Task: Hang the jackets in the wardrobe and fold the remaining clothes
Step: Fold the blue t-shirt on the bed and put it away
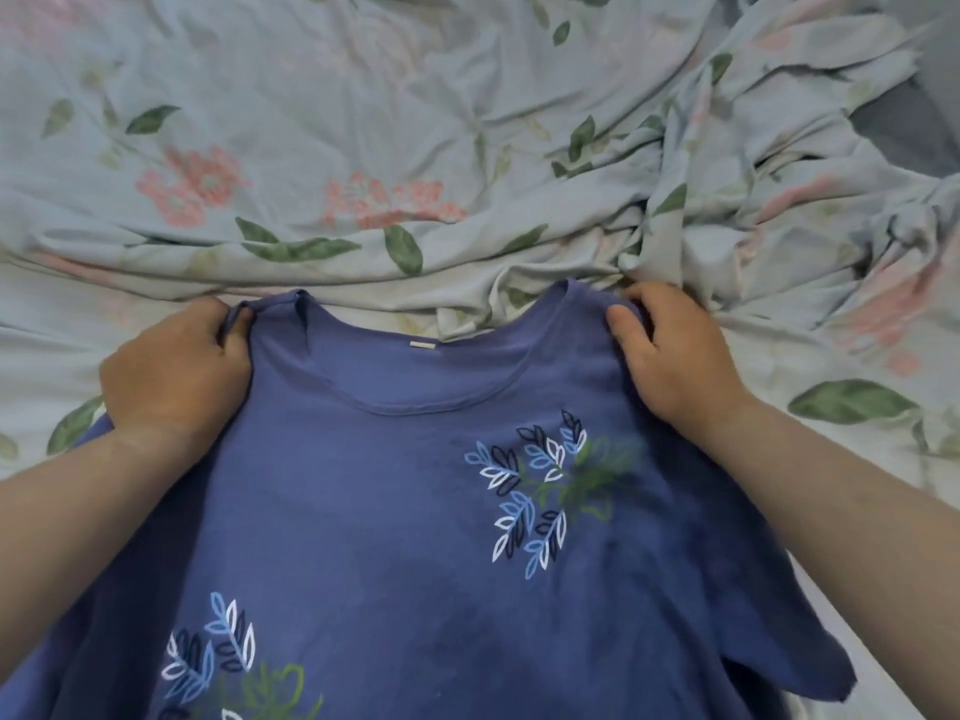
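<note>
A blue T-shirt [395, 511], printed with sprigs of white and blue leaves, is held spread out over the near side of a bed, its neckline turned away from the person and its front facing up. Each shoulder seam is pinched: the left hand [176, 371] is curled round the cloth at the left shoulder, and the right hand [675, 361] is closed on the right shoulder, with the thumb laid on top of the fabric. The garment appears to be held this way so that it can be pulled taut and laid flat before folding, which would mark an early stage of the fold. Beneath and beyond the shirt a crumpled floral bedsheet [363, 163] is spread, bunched into heavy folds toward the right. The hem and the lower part of the shirt are cut off by the bottom edge of the view, and the left sleeve is largely covered by the forearm. Whether the shirt rests on the bed or hangs just above it cannot be told. No jackets or wardrobe are in view.
</note>
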### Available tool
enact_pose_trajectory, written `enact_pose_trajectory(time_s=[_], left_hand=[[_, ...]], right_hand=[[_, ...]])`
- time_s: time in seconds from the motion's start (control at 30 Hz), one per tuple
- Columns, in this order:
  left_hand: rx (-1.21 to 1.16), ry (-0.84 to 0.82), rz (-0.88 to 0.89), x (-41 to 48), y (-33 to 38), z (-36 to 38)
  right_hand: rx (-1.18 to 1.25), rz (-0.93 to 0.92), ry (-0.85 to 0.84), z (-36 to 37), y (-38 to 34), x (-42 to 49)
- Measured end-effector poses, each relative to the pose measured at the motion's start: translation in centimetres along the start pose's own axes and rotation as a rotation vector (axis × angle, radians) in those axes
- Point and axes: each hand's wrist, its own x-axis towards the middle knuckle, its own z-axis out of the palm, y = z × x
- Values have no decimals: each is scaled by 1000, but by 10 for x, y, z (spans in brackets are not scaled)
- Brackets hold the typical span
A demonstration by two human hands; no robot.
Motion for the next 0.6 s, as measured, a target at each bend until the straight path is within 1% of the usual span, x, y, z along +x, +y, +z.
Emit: enact_pose_trajectory(time_s=[0.07,0.13,0.2,0.3,0.37,0.53,0.57,0.6], left_hand=[[2,-41,-25,1,1,-2],[-13,-88,-34,1,5,-7],[-24,-122,-38,0,8,-12],[-41,-133,-63,-1,11,-16],[-36,-142,-71,-3,13,-20],[-7,-213,-17,0,21,-35],[21,-203,8,-1,23,-39],[47,-139,22,-3,27,-43]], right_hand=[[69,-37,30,-26,4,-25],[30,-53,62,-46,15,-59],[-17,10,71,-54,29,-93],[0,151,81,-49,44,-128],[33,163,110,-41,48,-140],[105,220,131,-32,52,-140],[115,221,139,-32,52,-140],[129,225,152,-33,51,-141]])
